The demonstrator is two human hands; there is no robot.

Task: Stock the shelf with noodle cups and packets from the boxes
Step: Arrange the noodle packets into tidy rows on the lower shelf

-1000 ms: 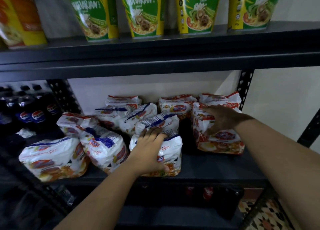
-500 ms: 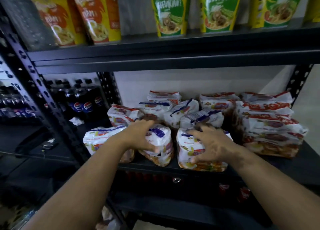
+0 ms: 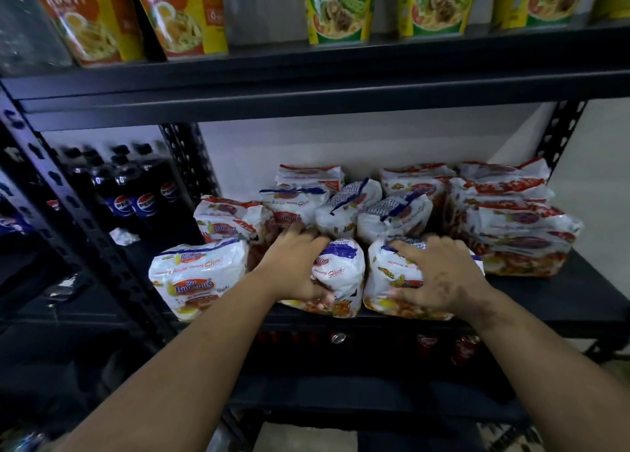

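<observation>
Gripping: both hands hold noodle packets at the front edge of the middle shelf point(image 3: 579, 301).
Left hand point(image 3: 293, 267): fingers over the top and thumb low on the front of a white packet with a blue top point(image 3: 341, 277), which stands upright.
Right hand point(image 3: 439, 274): fingers spread and curled over the next packet point(image 3: 385, 281) just to the right, thumb down on its front.
Front row: a third white packet point(image 3: 197, 277) stands apart at the left end of the shelf's front edge, untouched.
Behind: more blue-topped packets point(image 3: 347, 209) crowd the middle of the shelf toward the back wall.
Right end: red-topped packets point(image 3: 511, 226) lie stacked flat near the right post.
Top shelf: orange noodle pouches point(image 3: 177, 15) at the left, green ones point(image 3: 337, 12) toward the right.
Left bay: dark cola bottles point(image 3: 136, 196) stand on the neighbouring shelf.
</observation>
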